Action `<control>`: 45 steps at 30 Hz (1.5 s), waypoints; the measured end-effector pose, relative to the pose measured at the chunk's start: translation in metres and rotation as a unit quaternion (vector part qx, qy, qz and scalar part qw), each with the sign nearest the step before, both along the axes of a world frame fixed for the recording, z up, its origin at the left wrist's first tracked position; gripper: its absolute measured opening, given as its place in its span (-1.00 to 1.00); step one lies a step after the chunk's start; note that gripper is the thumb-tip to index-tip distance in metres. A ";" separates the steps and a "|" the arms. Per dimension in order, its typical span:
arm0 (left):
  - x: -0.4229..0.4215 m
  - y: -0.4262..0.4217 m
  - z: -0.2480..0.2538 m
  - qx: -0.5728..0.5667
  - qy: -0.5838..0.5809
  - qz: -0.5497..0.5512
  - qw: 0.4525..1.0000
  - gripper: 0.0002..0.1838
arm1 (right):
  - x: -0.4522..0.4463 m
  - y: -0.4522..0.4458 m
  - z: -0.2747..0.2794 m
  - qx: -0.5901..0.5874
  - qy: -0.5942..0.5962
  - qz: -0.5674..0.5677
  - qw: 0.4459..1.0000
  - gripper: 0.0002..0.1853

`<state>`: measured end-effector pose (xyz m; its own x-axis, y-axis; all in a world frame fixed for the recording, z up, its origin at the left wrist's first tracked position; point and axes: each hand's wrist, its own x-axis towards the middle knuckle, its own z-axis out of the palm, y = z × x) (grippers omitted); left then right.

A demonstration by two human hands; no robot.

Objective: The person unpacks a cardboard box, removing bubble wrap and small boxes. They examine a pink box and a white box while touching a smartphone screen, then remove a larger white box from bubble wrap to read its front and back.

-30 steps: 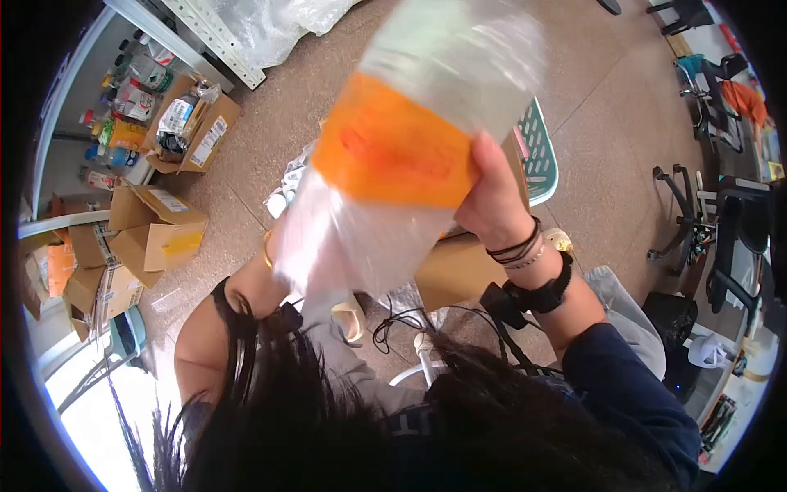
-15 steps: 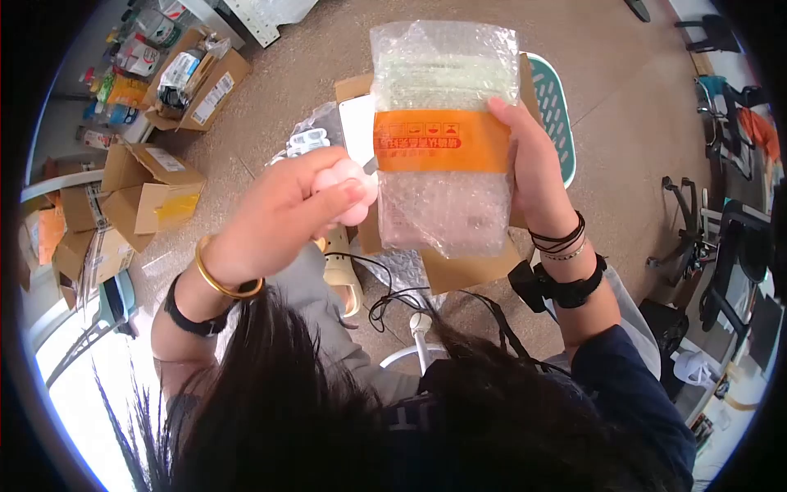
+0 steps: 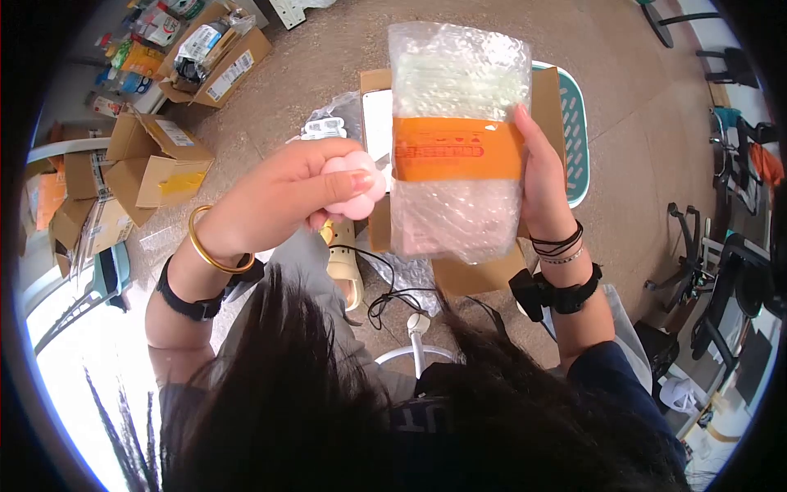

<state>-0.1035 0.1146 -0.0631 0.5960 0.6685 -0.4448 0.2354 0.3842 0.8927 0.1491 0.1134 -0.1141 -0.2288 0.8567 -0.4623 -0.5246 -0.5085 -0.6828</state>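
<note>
My left hand (image 3: pixel 299 184) is closed around a small pink flower-shaped box cutter (image 3: pixel 361 187), just left of a bubble-wrapped package (image 3: pixel 459 217). A small blade tip seems to stick out toward the package's left edge. With my right hand (image 3: pixel 545 176) I grip the package by its right side, thumb on the front. The package is upright and facing me, with an orange printed label (image 3: pixel 459 164) across its middle. Pale green shows through the wrap above the label and pale pink below. The fingers behind it are hidden.
Behind the package stands an open cardboard box (image 3: pixel 484 275), with a teal basket (image 3: pixel 580 135) beyond it. More cardboard boxes (image 3: pixel 168 156) and bottles (image 3: pixel 139 61) are at the left. A black cable (image 3: pixel 381 307) lies on the floor near a cream clog (image 3: pixel 344 275). Chairs (image 3: pixel 730 287) are at the right.
The view has shifted, so the surroundings sit further right at the top. The package has tilted slightly and the cutter is a little apart from its edge, its blade showing less.
</note>
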 end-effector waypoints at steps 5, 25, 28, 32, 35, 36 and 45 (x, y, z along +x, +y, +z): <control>0.004 -0.001 0.013 -0.097 -0.020 -0.172 0.980 -0.80 | 0.003 0.002 -0.006 -0.049 0.032 0.033 0.998 -0.54; 0.003 0.004 -0.004 -0.075 -0.027 -0.217 0.973 -0.77 | 0.005 -0.007 0.014 0.007 -0.084 0.215 0.973 -0.49; -0.001 0.012 -0.005 -0.076 -0.020 -0.182 0.980 -0.79 | 0.007 -0.013 0.016 -0.003 -0.087 0.194 0.977 -0.48; -0.008 0.021 -0.010 -0.081 0.020 -0.129 0.988 -0.79 | 0.013 -0.018 0.010 -0.017 -0.086 0.175 0.981 -0.50; -0.019 0.026 -0.020 -0.107 -0.018 -0.081 0.991 -0.77 | 0.016 -0.022 0.005 -0.034 -0.062 0.161 0.984 -0.52; -0.020 0.027 -0.023 -0.141 -0.071 -0.049 0.986 -0.75 | 0.018 -0.022 0.003 -0.049 -0.039 0.150 0.987 -0.52; -0.009 -0.007 -0.042 -0.143 -0.304 0.133 0.933 -0.67 | -0.011 -0.022 -0.026 -0.101 0.016 0.173 0.980 -0.52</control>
<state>-0.1130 0.1075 -0.1055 0.6253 0.7350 -0.2622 -0.4181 0.5992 0.6827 0.1382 0.0913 -0.1399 -0.5064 0.6167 -0.6028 -0.3154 -0.7830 -0.5361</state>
